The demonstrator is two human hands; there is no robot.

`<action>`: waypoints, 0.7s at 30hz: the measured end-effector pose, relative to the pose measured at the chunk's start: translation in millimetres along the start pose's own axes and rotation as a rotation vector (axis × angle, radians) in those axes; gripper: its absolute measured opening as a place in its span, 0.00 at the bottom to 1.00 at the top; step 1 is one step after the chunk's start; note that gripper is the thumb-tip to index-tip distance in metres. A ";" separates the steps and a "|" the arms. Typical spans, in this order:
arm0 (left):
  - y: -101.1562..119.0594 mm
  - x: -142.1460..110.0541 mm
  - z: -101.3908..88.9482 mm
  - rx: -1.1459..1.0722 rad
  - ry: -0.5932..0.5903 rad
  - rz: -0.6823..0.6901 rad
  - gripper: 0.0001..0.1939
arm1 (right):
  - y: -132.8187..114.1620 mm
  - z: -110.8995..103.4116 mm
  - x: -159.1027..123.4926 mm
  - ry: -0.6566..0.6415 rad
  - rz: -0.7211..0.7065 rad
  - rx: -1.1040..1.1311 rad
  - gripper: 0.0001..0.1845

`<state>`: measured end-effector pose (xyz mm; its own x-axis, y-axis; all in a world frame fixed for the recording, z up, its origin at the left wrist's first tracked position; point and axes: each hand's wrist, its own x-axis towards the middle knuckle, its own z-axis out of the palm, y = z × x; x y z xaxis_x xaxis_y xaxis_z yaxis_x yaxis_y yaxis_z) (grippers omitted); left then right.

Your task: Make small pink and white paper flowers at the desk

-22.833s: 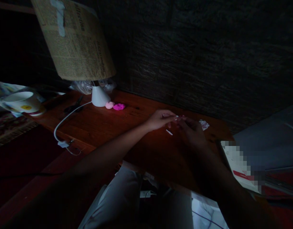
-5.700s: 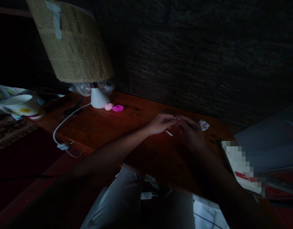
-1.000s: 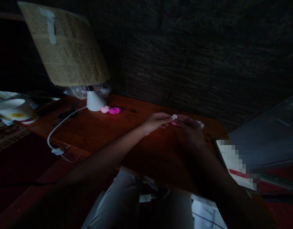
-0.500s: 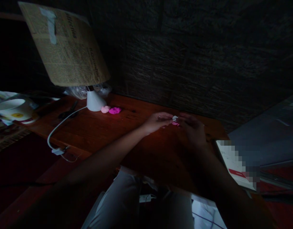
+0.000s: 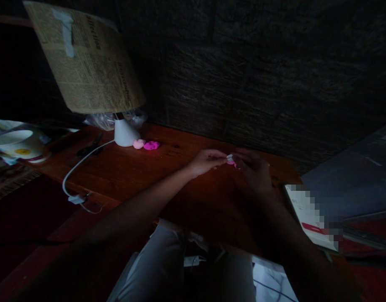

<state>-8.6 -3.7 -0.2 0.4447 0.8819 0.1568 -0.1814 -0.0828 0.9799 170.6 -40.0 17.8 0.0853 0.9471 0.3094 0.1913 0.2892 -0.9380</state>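
My left hand (image 5: 205,162) is closed, its thumb and fingertips pinching a small white and pink piece of modelling clay (image 5: 230,158) above the table. From the other side, my right hand (image 5: 254,170) has its fingers bent against the pink edge of that piece. It is dark there, and the right fingertips are partly hidden and blurred. Farther left on the table, a pale pink clay lump (image 5: 138,144) touches a magenta clay lump (image 5: 151,145) beside the lamp base.
A lamp with a newsprint shade (image 5: 89,63) stands on the wooden table (image 5: 180,167) at the left. Near it are dark scissors (image 5: 89,149), a white cable (image 5: 76,161) and a paper cup (image 5: 19,144). A book (image 5: 306,218) lies at the right edge; a dark wall rises behind.
The white strip seen on the table earlier is gone from there, and white now shows on the held clay. My right fingers have shifted slightly around it. A pale crinkled piece is now mostly behind my right hand.
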 end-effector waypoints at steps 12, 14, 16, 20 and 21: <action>1.2 -0.9 0.0 -0.001 0.017 -0.028 0.17 | -4.9 3.3 -3.3 0.026 0.027 0.045 0.20; 1.8 -1.2 0.3 0.000 0.030 -0.034 0.18 | -5.0 3.5 -3.6 0.023 0.021 0.040 0.20; 3.1 -1.9 0.8 -0.001 0.032 -0.039 0.18 | -4.7 3.7 -3.9 0.023 0.017 0.037 0.19; 5.6 -2.9 1.5 0.003 0.020 -0.030 0.18 | -4.2 4.4 -4.2 0.021 0.014 0.033 0.20; 5.9 -3.0 1.6 0.007 0.019 -0.028 0.18 | -4.4 4.5 -4.2 0.023 0.015 0.030 0.20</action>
<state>-9.6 -7.6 5.3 0.4330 0.8923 0.1274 -0.1633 -0.0614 0.9847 165.0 -44.6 19.9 0.1101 0.9481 0.2982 0.1606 0.2791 -0.9467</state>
